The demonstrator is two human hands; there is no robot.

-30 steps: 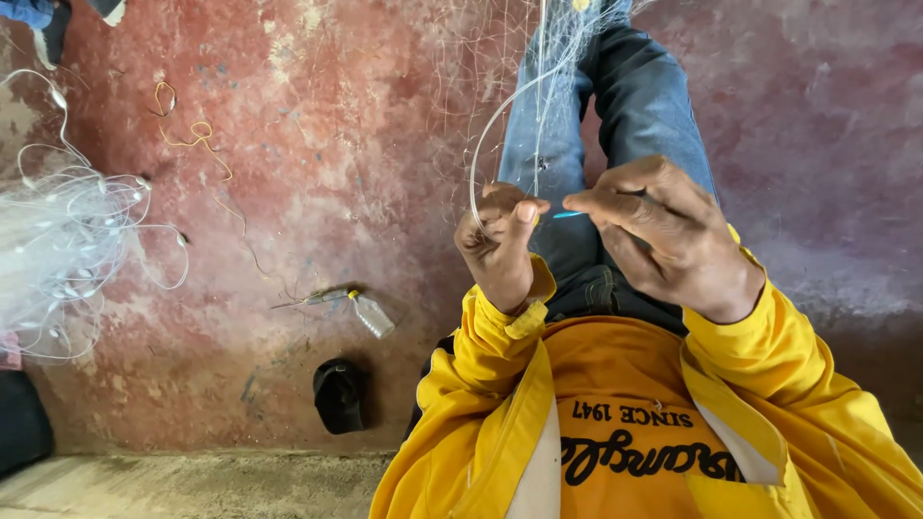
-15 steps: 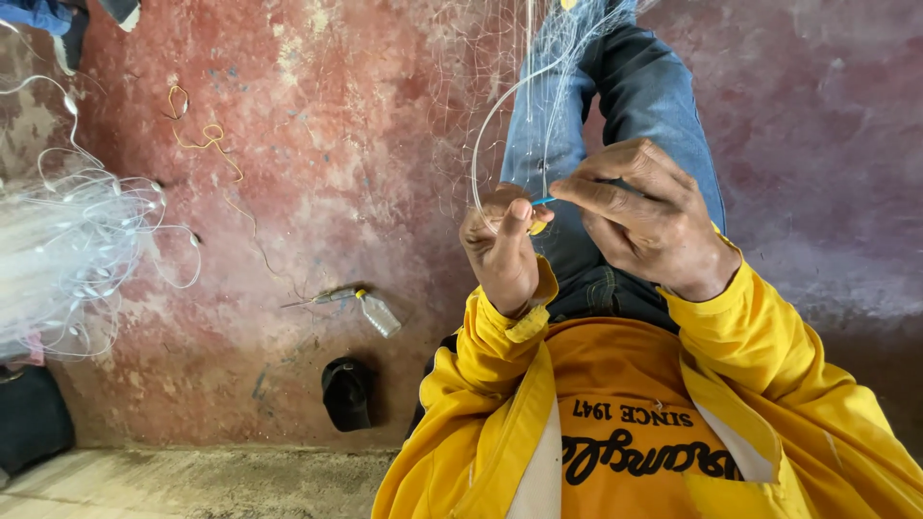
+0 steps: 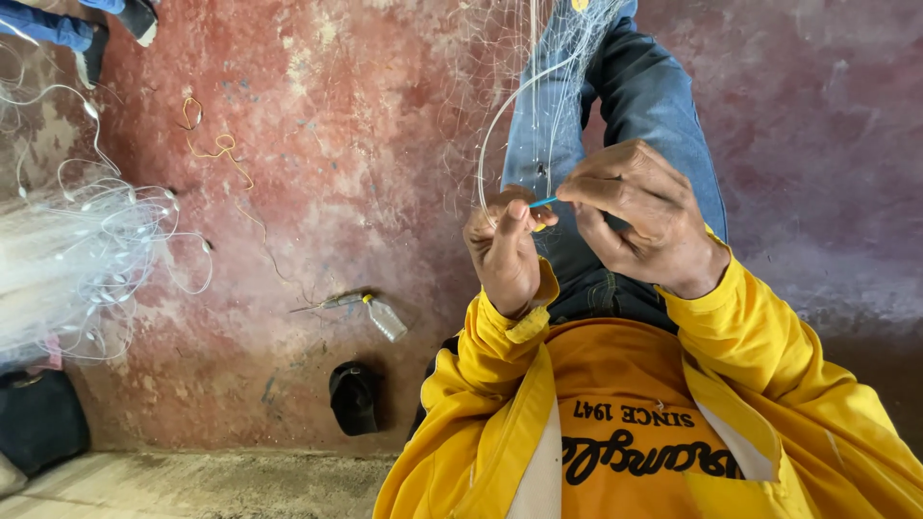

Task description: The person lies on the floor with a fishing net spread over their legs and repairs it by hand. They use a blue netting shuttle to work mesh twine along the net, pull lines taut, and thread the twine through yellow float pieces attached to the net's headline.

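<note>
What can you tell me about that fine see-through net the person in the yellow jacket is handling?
The fine translucent fishing net looks like thin clear nylon mesh, barely visible against the blue jeans it drapes over. It hangs down from the top of the picture to both hands. A thicker whitish cord curves along its edge. The left hand pinches it, while the right hand holds a slim blue tool against it.

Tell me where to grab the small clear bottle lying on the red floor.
Grip the bottle across its clear body, coming from above: it lies on its side, yellow cap toward the thin tool beside it, with bare floor on both long sides for fingers.
</note>
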